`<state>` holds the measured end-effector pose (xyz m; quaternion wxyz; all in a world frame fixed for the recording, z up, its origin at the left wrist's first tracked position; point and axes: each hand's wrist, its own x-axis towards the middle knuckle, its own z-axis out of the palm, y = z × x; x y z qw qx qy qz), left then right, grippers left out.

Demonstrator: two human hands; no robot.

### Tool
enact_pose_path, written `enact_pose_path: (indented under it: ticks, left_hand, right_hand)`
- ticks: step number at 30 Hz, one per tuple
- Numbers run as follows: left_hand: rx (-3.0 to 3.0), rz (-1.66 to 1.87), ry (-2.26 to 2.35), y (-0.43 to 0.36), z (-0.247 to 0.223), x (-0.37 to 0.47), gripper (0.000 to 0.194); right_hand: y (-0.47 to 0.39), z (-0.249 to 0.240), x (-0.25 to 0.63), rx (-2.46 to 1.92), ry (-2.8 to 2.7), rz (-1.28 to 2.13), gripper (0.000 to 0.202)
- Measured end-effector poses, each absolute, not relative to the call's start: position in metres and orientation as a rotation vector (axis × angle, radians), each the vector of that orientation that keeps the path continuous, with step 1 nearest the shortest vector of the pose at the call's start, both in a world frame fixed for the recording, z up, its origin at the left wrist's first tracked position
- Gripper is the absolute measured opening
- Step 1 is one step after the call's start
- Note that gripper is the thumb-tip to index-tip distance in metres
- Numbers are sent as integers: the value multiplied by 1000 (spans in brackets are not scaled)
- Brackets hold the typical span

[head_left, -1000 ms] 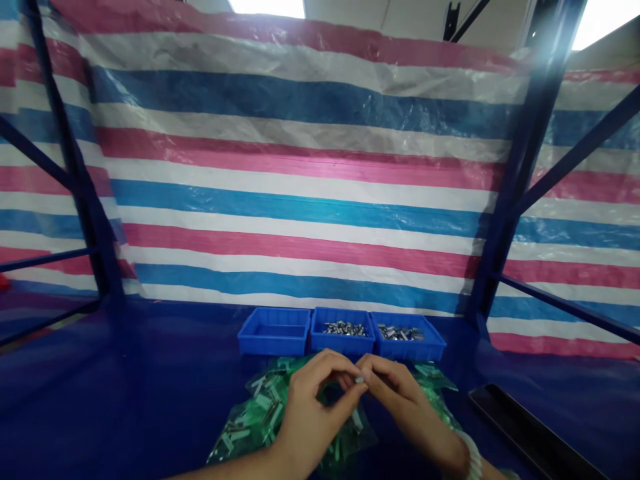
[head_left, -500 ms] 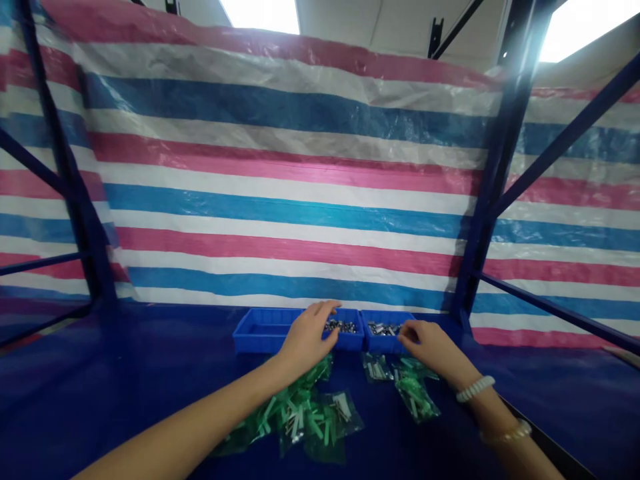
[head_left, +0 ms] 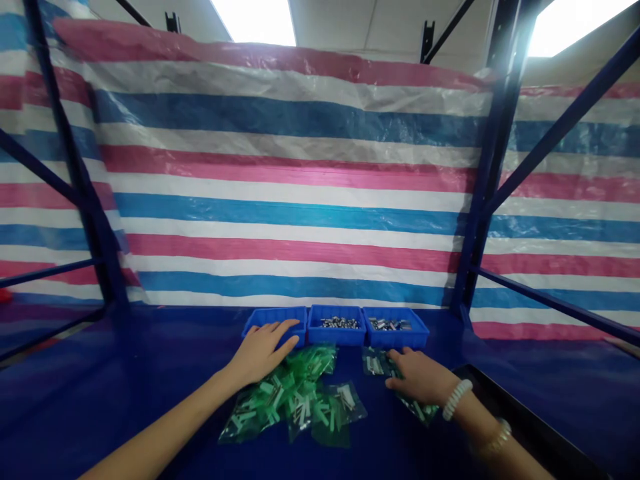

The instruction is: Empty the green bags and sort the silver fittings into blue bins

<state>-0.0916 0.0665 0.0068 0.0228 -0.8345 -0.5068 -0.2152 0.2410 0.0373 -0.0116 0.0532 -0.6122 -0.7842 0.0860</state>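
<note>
My left hand (head_left: 263, 350) is over the front of the left blue bin (head_left: 251, 321), fingers apart and nothing seen in them. My right hand (head_left: 417, 375) reaches down onto small clear bags at the right, its fingers spread over them. One of these bags (head_left: 374, 362) shows pale pieces inside. A pile of green-tinted bags (head_left: 300, 397) holding white strips and metal pieces lies between my hands. The middle blue bin (head_left: 340, 323) holds small shiny metal parts, and the right blue bin (head_left: 393, 325) holds short metal pieces.
A long black tray (head_left: 520, 420) lies on the blue tabletop (head_left: 165, 373) at the right, partly behind my right forearm. Dark blue metal posts (head_left: 483, 173) stand at both sides. A striped plastic sheet (head_left: 300, 207) hangs behind the bins.
My left hand has moved left from the middle bin to the left bin. My right hand has come down from the right bin onto the bags, and its fingers have spread.
</note>
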Motion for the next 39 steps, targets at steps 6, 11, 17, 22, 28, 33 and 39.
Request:
enact_pose_path:
  ticks: [6,11,17,22,28,33,39]
  left_hand:
    - [-2617,-724,-1459,59,2,-76,41]
    - [-2646,-710,-1389,62,1,-79,39]
    - [-2648,-731,-1320,69,1,-81,39]
    - [-2583,-815,-1284,65,0,-72,42]
    - [-2562,-870,-1163,51,6,-57,42]
    - [-2601,-976,-1067,41,12,-42,39]
    - [-2707,-1156,-1022,31,17,-16,39]
  right_hand:
    - [23,0,210,-1645,-2522,289,47]
    - [22,9,229,-1393,-2474,418,40]
    - [37,7,242,-1608,-2331,2,30]
    - [51,-2,213,-1718,-2436,-103,23]
    - [63,-2,199,-1791,-2469,-197,18]
    - [64,-6,206,-1726,-2486,-168,19]
    - [65,0,217,-1518,-2420,-20,11]
